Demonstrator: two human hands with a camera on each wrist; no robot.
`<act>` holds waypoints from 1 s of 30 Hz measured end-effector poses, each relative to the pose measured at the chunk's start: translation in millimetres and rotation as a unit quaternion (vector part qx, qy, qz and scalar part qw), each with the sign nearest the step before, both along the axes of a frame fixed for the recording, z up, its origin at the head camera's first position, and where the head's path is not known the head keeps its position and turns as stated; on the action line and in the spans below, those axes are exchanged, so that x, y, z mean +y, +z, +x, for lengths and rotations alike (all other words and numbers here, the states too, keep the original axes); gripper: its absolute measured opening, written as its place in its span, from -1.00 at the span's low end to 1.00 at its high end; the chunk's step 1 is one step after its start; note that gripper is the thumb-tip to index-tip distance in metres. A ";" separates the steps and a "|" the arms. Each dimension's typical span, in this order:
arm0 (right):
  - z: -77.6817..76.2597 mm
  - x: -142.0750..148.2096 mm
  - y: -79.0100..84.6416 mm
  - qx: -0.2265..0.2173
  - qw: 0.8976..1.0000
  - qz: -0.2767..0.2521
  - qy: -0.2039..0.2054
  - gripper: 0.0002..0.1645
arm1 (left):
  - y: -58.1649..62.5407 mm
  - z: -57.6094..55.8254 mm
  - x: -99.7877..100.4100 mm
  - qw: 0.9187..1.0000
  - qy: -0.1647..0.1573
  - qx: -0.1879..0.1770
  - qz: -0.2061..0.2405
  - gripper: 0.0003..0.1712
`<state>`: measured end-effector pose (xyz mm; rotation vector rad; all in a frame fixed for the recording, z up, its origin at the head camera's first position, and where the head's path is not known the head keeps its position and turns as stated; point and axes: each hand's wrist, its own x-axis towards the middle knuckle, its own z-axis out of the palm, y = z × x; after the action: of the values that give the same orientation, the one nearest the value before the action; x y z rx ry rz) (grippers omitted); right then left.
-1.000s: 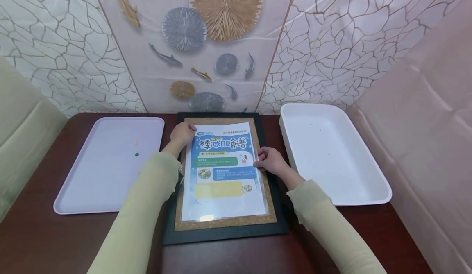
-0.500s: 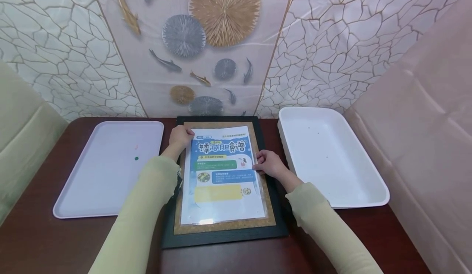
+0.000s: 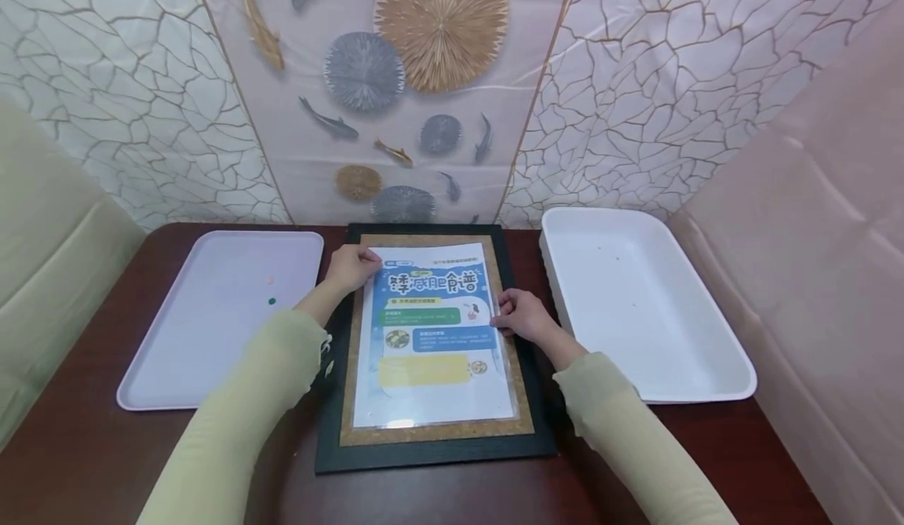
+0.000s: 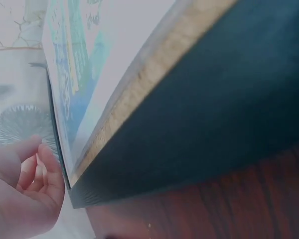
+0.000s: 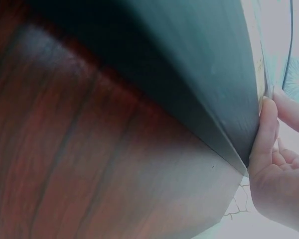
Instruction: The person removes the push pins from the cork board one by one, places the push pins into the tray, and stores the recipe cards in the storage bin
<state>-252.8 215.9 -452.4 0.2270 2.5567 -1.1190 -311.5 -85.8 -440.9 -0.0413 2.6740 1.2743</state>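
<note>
A laminated sheet (image 3: 424, 399) with blue, green and yellow print lies on a cork board (image 3: 381, 435) in a black frame (image 3: 438, 454). My left hand (image 3: 351, 267) is at the sheet's upper left corner. In the left wrist view that hand (image 4: 27, 186) has thumb and forefinger tips together, with a tiny pale speck between them, too blurred to name; the other fingers are curled. On the right edge of the sheet, about a third of the way down, my right hand (image 3: 526, 315) pinches it; the right wrist view shows the thumb and forefinger (image 5: 263, 119) meeting at that edge.
A shallow white tray (image 3: 198, 337) at the left bears a small green piece (image 3: 272, 301) and a pale pink one (image 3: 269, 280). A deeper white tray (image 3: 734, 376) stands at the right. Behind the dark wooden table (image 3: 395, 497) hangs patterned cloth (image 3: 600, 62).
The head view has shifted slightly. My left fingertips sit a little further in over the sheet's corner, and the left forearm has swung outward. The right hand keeps its place on the sheet's edge.
</note>
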 end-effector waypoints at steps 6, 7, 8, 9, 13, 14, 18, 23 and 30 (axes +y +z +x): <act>0.0 -0.2 0.2 0.002 1.000 -0.006 0.002 -0.59 | 2.7 11.6 -6.8 1.000 -0.023 0.005 0.003 -0.76; 0.1 -0.2 0.4 0.002 1.000 -0.005 0.001 -0.59 | 2.8 14.1 -8.0 1.000 -0.028 0.008 0.003 -0.76; 0.2 -0.3 0.6 0.002 1.000 -0.004 0.001 -0.59 | 2.7 17.0 -9.3 0.999 -0.031 0.010 0.003 -0.76; 0.2 -0.3 0.7 0.003 1.000 -0.003 0.001 -0.59 | 2.6 19.9 -10.7 0.999 -0.034 0.010 0.007 -0.76; 0.0 -0.6 0.8 0.004 1.000 0.002 0.002 -0.59 | 0.6 33.2 -18.3 0.999 -0.041 0.012 0.022 -0.76; -0.1 -0.8 0.8 0.004 1.000 0.005 0.002 -0.59 | -0.2 36.5 -20.8 0.999 -0.040 0.010 0.027 -0.77; 0.0 -1.1 -0.3 0.002 1.000 0.016 -0.002 -0.58 | -3.8 47.7 -32.1 0.998 -0.044 0.009 0.035 -0.76; 0.8 -2.2 -1.3 0.005 1.000 0.011 -0.006 -0.58 | -5.9 58.3 -48.0 0.999 -0.042 -0.002 0.023 -0.76; 1.9 -3.9 0.8 0.008 1.000 0.007 -0.002 -0.58 | -5.2 68.5 -70.4 0.999 -0.052 0.002 0.018 -0.78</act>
<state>-250.8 212.0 -451.6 0.2263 2.5800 -1.1101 -243.0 -156.2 -446.1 0.1031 2.6197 1.2906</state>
